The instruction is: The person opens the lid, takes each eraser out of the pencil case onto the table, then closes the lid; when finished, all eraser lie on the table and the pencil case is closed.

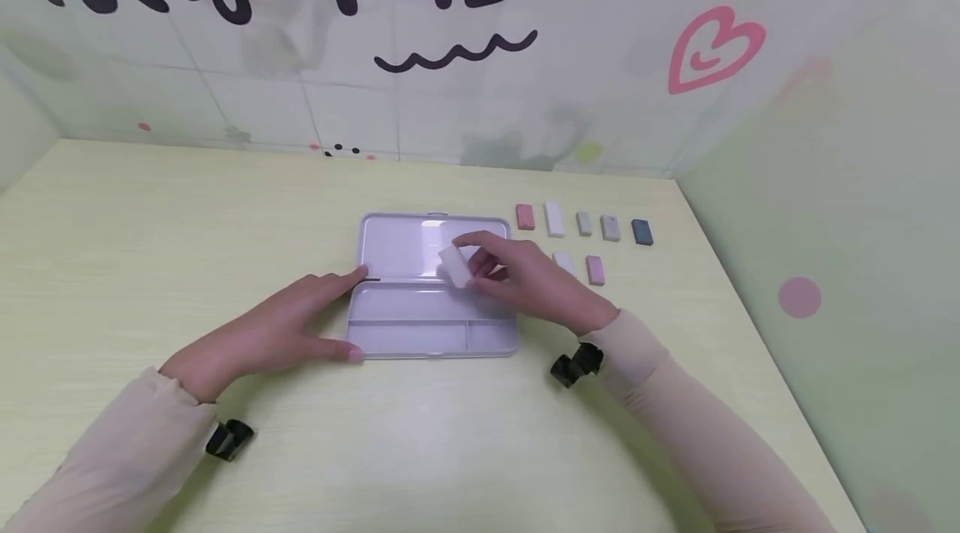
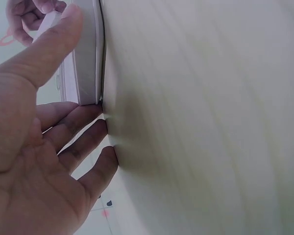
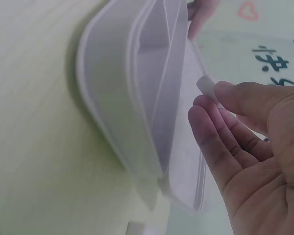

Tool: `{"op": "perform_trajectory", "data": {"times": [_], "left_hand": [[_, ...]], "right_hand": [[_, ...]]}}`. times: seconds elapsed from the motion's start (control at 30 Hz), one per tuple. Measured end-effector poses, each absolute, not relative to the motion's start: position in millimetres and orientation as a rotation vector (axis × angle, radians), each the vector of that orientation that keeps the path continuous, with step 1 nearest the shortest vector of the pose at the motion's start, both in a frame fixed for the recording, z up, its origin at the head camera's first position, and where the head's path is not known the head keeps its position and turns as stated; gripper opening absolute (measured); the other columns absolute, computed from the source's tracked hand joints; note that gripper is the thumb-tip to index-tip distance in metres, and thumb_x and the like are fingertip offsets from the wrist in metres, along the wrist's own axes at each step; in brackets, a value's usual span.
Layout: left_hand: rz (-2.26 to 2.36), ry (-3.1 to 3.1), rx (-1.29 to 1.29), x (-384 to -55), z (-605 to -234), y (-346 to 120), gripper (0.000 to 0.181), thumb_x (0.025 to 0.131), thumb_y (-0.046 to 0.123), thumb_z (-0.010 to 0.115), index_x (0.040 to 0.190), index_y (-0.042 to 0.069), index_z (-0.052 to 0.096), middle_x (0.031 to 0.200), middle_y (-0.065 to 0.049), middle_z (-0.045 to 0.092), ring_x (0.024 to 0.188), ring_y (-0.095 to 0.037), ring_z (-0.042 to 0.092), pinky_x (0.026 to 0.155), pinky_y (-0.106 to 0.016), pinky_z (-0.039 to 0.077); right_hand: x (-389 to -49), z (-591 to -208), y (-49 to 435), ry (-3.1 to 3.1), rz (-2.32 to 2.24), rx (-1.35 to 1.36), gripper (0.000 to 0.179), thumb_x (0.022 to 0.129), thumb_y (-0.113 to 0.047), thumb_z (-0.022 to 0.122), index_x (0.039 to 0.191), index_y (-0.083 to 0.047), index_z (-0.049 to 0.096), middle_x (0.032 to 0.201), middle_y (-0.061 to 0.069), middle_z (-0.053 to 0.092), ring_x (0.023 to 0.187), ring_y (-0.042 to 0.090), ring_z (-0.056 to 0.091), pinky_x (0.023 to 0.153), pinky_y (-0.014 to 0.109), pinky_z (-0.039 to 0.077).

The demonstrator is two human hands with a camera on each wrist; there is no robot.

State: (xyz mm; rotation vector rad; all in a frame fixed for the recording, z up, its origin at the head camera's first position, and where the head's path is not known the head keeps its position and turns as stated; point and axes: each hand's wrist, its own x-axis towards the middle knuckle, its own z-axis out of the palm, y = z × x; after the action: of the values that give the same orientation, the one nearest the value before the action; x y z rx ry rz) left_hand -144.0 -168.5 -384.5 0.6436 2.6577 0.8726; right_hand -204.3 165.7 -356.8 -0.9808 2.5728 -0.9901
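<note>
A pale lilac case (image 1: 407, 339) lies open on the table, its lid (image 1: 397, 246) folded back toward the wall. The lower half is split by thin dividers into a long upper compartment and two smaller front ones. My right hand (image 1: 536, 279) pinches a small white rectangular block (image 1: 455, 266) between thumb and fingers, tilted above the case near the hinge. The same white block (image 3: 206, 85) shows at the fingertips in the right wrist view. My left hand (image 1: 281, 329) spans the case's left end, thumb at the front corner and forefinger near the hinge, fingers fairly straight.
Right of the case lie small blocks in two rows: a red one (image 1: 525, 216), a tall white one (image 1: 554, 219), greyish ones, a dark blue one (image 1: 642, 232) and a pink one (image 1: 595, 270). Another white block (image 1: 564, 262) is partly behind my right hand. Walls rise behind and right.
</note>
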Motion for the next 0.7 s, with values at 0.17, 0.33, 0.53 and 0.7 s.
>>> {"op": "perform_trajectory", "data": {"times": [0.17, 0.33, 0.53, 0.7], "left_hand": [[0.876, 2.658, 0.662, -144.8, -384.9, -167.7, 0.107, 0.083, 0.048, 0.086, 0.164, 0.004, 0.032, 0.159, -0.022, 0.05, 0.141, -0.044, 0.048, 0.114, -0.065, 0.042], [0.867, 2.657, 0.666, -145.8, -384.8, -166.4, 0.107, 0.083, 0.049, 0.086, 0.164, 0.004, 0.032, 0.16, -0.022, 0.049, 0.142, -0.045, 0.047, 0.116, -0.065, 0.041], [0.855, 2.664, 0.662, -144.9, -384.2, -167.7, 0.108, 0.083, 0.048, 0.087, 0.164, 0.003, 0.032, 0.16, -0.023, 0.049, 0.142, -0.046, 0.047, 0.115, -0.065, 0.041], [0.865, 2.664, 0.669, -144.2, -384.2, -168.7, 0.107, 0.083, 0.048, 0.086, 0.163, 0.003, 0.032, 0.16, -0.022, 0.049, 0.142, -0.045, 0.047, 0.115, -0.065, 0.041]], "right_hand": [[-204.0, -359.3, 192.8, 2.596, -1.116, -0.85, 0.052, 0.094, -0.004, 0.076, 0.143, -0.008, 0.059, 0.104, 0.007, 0.072, 0.101, 0.018, 0.071, 0.096, 0.033, 0.062], [-203.0, -361.7, 222.9, 2.617, -1.165, -0.704, 0.054, 0.095, -0.007, 0.076, 0.145, -0.01, 0.058, 0.107, 0.009, 0.072, 0.102, 0.018, 0.071, 0.09, 0.025, 0.062], [-202.8, -366.2, 256.3, 2.703, -1.153, -0.574, 0.054, 0.096, -0.009, 0.076, 0.146, -0.01, 0.056, 0.109, 0.011, 0.073, 0.099, 0.014, 0.071, 0.085, 0.017, 0.058], [-200.9, -368.2, 282.1, 2.757, -1.125, -0.485, 0.054, 0.097, -0.012, 0.076, 0.147, -0.009, 0.056, 0.11, 0.013, 0.073, 0.096, 0.007, 0.069, 0.083, 0.014, 0.057]]}}
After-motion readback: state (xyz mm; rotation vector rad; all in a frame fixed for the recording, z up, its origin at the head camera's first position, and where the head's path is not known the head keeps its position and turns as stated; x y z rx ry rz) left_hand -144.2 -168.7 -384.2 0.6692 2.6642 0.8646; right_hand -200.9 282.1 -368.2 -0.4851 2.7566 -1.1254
